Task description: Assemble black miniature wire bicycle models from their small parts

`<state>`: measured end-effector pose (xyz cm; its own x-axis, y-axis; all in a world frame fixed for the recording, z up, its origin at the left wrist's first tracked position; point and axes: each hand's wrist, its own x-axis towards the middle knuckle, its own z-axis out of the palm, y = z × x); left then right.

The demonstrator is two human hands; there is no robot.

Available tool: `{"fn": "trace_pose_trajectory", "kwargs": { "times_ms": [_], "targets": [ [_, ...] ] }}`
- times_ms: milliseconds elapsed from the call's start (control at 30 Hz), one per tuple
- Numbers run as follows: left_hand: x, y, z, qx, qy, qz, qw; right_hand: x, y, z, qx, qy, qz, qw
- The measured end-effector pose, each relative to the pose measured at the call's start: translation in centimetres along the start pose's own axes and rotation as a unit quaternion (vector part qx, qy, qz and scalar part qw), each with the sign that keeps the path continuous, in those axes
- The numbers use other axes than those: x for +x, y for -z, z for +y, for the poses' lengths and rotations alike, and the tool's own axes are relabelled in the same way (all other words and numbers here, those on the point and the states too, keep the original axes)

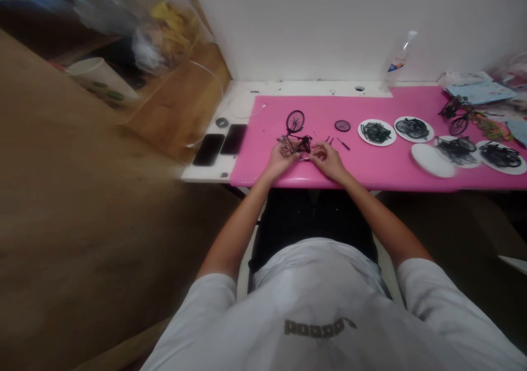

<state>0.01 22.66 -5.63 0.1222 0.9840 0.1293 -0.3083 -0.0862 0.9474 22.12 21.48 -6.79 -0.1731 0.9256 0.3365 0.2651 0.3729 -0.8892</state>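
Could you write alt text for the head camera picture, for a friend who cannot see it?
A person's left hand holds a small black model bicycle over a pink-covered table, with the right hand close beside it. Farther right lie a loose wheel and white plates bearing dark parts; two dark phone-like slabs lie to the left.

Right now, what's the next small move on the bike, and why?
Probably the left hand should steady the small black model bicycle while the right hand takes the loose black spoked wheel on the pink mat: only one wheel shows on the bicycle.
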Motion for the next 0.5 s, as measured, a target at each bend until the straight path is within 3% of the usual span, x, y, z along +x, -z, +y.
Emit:
{"fn": "trace_pose_trajectory", "kwargs": {
  "times_ms": [200, 500],
  "targets": [
    [-0.3, 0.0, 0.1, -0.007, -0.009, 0.000, 1.000, 0.1, -0.2, 0.1, 0.008, -0.003, 0.020, 1.000],
    [0.8, 1.1, -1.9, 0.033, -0.060, -0.046, 0.997, 0.1, -0.2, 0.1, 0.032, 0.000, 0.023, 0.999]
  ]
}}
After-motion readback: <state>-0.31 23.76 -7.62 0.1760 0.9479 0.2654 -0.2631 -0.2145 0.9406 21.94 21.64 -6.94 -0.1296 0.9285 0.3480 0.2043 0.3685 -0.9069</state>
